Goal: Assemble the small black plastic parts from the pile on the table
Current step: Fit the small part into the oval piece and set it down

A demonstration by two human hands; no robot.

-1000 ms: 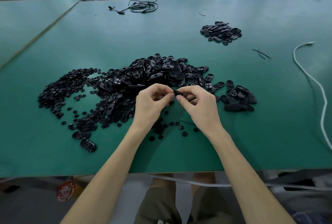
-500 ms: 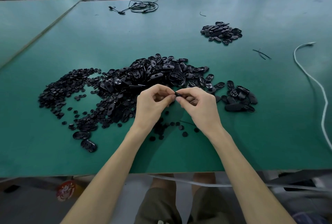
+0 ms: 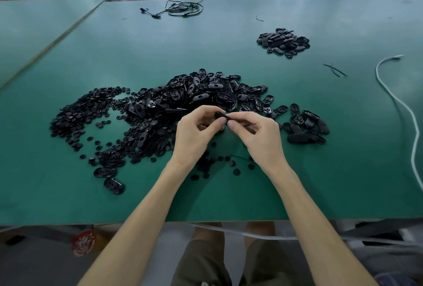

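Head view: both hands pinch one part.
Left hand (image 3: 194,133): fingers curled, pinching.
Right hand (image 3: 258,134): fingertips pinching.
Part (image 3: 220,115): small, black, smooth plastic.
Pile (image 3: 183,100): glossy oval shells, round discs.
Table (image 3: 320,171): flat green.

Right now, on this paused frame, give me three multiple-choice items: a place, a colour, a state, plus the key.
1. Where does the small pile lie relative to the big pile?
A. Farther off, to the right.
B. Nearer, to the left.
C. On top of it.

2. What colour is the cord on the right side of the table?
A. Red.
B. White.
C. Yellow.

3. What are the left hand and right hand doing?
A. Lying flat.
B. Digging in the pile.
C. Pinching one black part together.

1 A: it sits apart, far right.
2 B: it shows pale against the green top.
3 C: both hands grip it above the table.
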